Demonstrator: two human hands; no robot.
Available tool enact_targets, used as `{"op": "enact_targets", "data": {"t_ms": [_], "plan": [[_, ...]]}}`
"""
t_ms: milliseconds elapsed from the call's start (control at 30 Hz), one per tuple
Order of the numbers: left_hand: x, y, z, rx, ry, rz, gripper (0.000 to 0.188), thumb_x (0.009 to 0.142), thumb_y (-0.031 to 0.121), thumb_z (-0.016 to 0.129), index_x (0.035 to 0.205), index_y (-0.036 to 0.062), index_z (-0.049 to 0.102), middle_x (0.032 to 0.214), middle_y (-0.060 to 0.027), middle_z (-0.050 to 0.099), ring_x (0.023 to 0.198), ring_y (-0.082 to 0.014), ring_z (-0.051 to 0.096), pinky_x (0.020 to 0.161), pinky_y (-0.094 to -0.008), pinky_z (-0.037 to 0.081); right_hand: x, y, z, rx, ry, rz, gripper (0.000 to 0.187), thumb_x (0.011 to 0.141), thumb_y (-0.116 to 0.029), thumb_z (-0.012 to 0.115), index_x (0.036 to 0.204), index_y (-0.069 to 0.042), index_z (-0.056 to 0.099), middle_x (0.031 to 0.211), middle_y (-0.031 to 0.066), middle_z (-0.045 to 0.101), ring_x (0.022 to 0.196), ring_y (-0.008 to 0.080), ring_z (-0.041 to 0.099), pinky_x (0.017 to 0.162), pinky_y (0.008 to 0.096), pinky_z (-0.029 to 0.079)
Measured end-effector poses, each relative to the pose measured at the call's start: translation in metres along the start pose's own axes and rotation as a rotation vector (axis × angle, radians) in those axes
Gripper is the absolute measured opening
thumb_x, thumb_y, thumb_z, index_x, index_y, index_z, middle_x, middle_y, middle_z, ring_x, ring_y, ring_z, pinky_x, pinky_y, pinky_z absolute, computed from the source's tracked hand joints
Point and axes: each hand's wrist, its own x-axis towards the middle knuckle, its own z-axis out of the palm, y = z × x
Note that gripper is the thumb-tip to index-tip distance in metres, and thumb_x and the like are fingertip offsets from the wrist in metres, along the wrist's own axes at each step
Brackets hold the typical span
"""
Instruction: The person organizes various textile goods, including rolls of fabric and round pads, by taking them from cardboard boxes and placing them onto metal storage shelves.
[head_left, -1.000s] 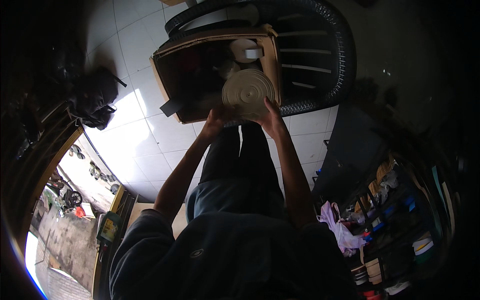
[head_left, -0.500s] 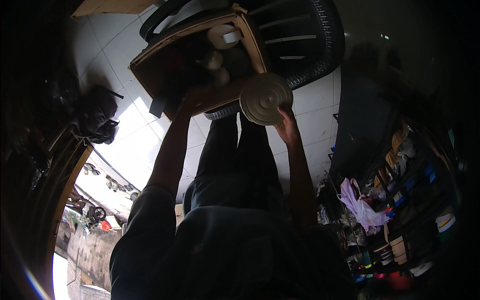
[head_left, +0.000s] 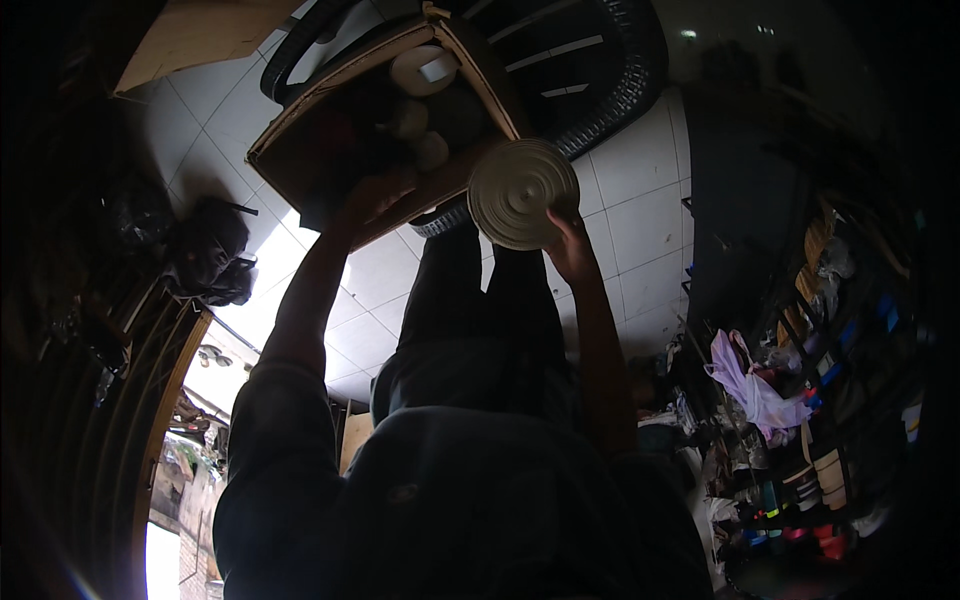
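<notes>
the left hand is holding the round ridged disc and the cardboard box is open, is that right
Wrong hand: the right hand holds the round ridged disc, as the head view shows. The cardboard box is indeed open.

Wkshp-type rm, tiled flr (head_left: 640, 215), piled goods (head_left: 760, 395)
</notes>
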Motion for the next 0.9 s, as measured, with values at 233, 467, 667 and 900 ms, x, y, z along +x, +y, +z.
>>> {"op": "enact_targets", "data": {"t_ms": [233,467,667,900], "plan": [[0.005,0.067,-0.029,1.008,-0.169,0.019,0.045,0.090,0.040,0.050,0.131,0.0208,0.048,0.109,-0.0160,0.062,0.095,-0.0337,0.063,0.084,-0.0438,0.048,0.003,0.017,-0.041,-0.373,-0.092,-0.170,0.043,0.091,-0.012,0.057,0.130,-0.004,0.042,0.127,0.0121,0.047,0.120,0.0232,0.047,0.098,0.0383,0.043],[0.011,-0.029,-0.030,0.952,0.305,0.336,0.068,0.078,0.032,0.064,0.138,0.0104,0.038,0.117,-0.0215,0.057,0.104,-0.0406,0.057,0.088,-0.0474,0.047,-0.018,0.010,-0.032,-0.301,-0.151,-0.378,0.041,0.088,-0.003,0.060,0.127,-0.004,0.048,0.131,0.0179,0.045,0.127,0.0262,0.042,0.105,0.0400,0.038],[-0.043,0.048,-0.036,0.653,0.193,0.095,0.068,0.070,0.019,0.074,0.128,0.0042,0.042,0.126,-0.0229,0.048,0.116,-0.0406,0.048,0.092,-0.0496,0.044,-0.057,0.019,-0.069,-0.411,0.055,-0.345,0.043,0.088,-0.008,0.061,0.127,0.002,0.045,0.132,0.0188,0.046,0.125,0.0250,0.045,0.104,0.0403,0.039],[-0.129,0.101,-0.046,0.550,0.372,0.301,0.072,0.069,0.013,0.076,0.130,0.0022,0.038,0.125,-0.0227,0.049,0.116,-0.0364,0.050,0.092,-0.0432,0.045,-0.114,-0.002,-0.075,-0.001,0.131,-0.195,0.049,0.086,-0.018,0.061,0.127,0.004,0.046,0.125,0.0164,0.053,0.116,0.0272,0.052,0.098,0.0403,0.045]]}}
